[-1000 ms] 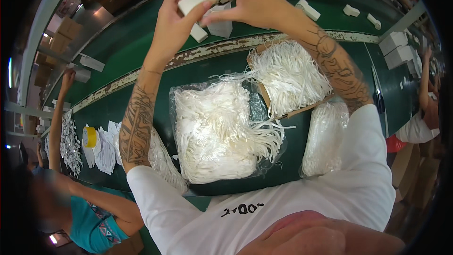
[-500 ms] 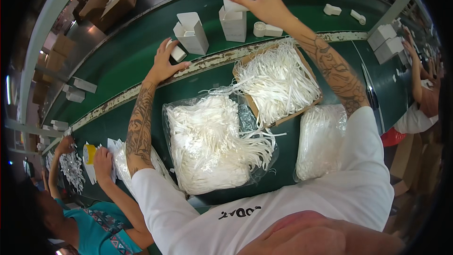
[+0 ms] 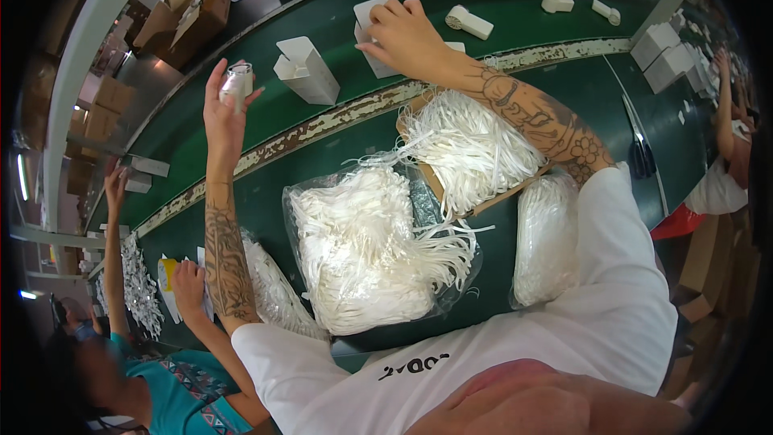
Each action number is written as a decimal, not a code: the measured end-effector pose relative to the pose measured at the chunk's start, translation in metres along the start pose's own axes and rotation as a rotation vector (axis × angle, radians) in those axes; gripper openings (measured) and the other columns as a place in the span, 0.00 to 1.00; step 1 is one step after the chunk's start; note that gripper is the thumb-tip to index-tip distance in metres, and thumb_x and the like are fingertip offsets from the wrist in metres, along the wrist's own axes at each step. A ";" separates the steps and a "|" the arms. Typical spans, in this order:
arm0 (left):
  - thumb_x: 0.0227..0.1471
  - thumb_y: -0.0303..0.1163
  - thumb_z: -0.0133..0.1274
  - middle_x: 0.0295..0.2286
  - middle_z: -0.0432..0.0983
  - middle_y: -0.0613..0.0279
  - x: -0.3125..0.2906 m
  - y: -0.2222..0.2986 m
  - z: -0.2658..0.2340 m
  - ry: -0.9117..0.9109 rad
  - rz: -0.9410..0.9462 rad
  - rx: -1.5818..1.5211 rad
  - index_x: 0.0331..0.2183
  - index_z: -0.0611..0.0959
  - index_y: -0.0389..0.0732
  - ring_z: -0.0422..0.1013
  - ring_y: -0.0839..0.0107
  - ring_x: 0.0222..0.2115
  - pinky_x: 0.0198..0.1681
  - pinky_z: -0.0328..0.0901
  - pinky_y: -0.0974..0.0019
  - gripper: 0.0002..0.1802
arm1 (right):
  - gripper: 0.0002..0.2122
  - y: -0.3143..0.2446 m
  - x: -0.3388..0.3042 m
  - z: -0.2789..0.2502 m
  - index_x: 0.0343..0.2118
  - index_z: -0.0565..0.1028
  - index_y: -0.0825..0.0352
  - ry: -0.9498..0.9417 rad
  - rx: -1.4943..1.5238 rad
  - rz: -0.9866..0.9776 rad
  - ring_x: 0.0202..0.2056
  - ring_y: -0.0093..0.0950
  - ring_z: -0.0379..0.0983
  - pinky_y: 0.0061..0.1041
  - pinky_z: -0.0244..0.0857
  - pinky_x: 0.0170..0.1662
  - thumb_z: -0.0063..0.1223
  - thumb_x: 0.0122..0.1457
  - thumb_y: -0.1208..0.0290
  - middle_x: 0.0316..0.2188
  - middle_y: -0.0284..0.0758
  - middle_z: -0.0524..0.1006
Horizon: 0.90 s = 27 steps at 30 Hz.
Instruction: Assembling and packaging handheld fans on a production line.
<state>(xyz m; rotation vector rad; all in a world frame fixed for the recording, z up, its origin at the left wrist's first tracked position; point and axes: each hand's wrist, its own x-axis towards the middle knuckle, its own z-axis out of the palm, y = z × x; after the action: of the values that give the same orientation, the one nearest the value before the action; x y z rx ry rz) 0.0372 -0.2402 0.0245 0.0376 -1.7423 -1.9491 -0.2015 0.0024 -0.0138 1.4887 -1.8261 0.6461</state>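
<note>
Raised at the left over the green belt, my left hand (image 3: 223, 125) is closed round a small white device (image 3: 234, 90) with a shiny round end. My right hand (image 3: 411, 42) has its fingers curled over the top of an upright white box (image 3: 377, 64), thumb against its side; the hand hides the box's contents. Between my hands stands another white box (image 3: 310, 76), its top flap up. Beyond my right hand lies a white device (image 3: 470, 22) with a round head and a short handle. Below, white straps fill a cardboard tray (image 3: 432, 183) and a clear plastic bag (image 3: 354, 242).
Two more white devices (image 3: 557, 3) lie farther right on the belt. A worn metal rail (image 3: 322, 122) divides belt from bench. Scissors (image 3: 638, 145) and stacked white boxes (image 3: 664, 52) are at the right. A co-worker in teal (image 3: 181, 387) sits at the left near yellow tape (image 3: 167, 272).
My left hand has lifted a white device off the belt and moved left. My right hand has come down onto the box; the device it held is now out of sight.
</note>
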 end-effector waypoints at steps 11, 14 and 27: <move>0.27 0.43 0.80 0.63 0.49 0.36 -0.008 -0.012 0.170 -0.383 0.868 0.635 0.64 0.47 0.48 0.54 0.49 0.63 0.63 0.54 0.48 0.72 | 0.21 -0.071 -0.016 -0.137 0.58 0.64 0.68 -0.504 1.714 0.543 0.42 0.22 0.73 0.23 0.69 0.45 0.46 0.69 0.61 0.44 0.36 0.75; 0.29 0.49 0.78 0.63 0.48 0.41 0.007 -0.032 0.200 -0.445 0.827 0.525 0.64 0.48 0.45 0.53 0.48 0.63 0.63 0.53 0.46 0.71 | 0.22 -0.048 -0.050 -0.152 0.56 0.63 0.69 -0.236 1.596 0.650 0.36 0.19 0.73 0.19 0.68 0.39 0.55 0.65 0.63 0.39 0.33 0.76; 0.57 0.52 0.54 0.61 0.59 0.51 0.099 -0.120 0.282 -0.575 0.432 1.112 0.60 0.65 0.42 0.58 0.55 0.61 0.60 0.56 0.46 0.37 | 0.25 0.003 -0.160 -0.212 0.60 0.59 0.65 0.087 1.725 0.958 0.35 0.18 0.65 0.20 0.62 0.39 0.55 0.63 0.73 0.38 0.28 0.69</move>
<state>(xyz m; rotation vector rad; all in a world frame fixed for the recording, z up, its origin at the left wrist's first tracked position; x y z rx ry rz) -0.1920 -0.0155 -0.0081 -0.4990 -2.7018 -0.5304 -0.1457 0.2615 -0.0001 1.0696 -1.6764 3.1892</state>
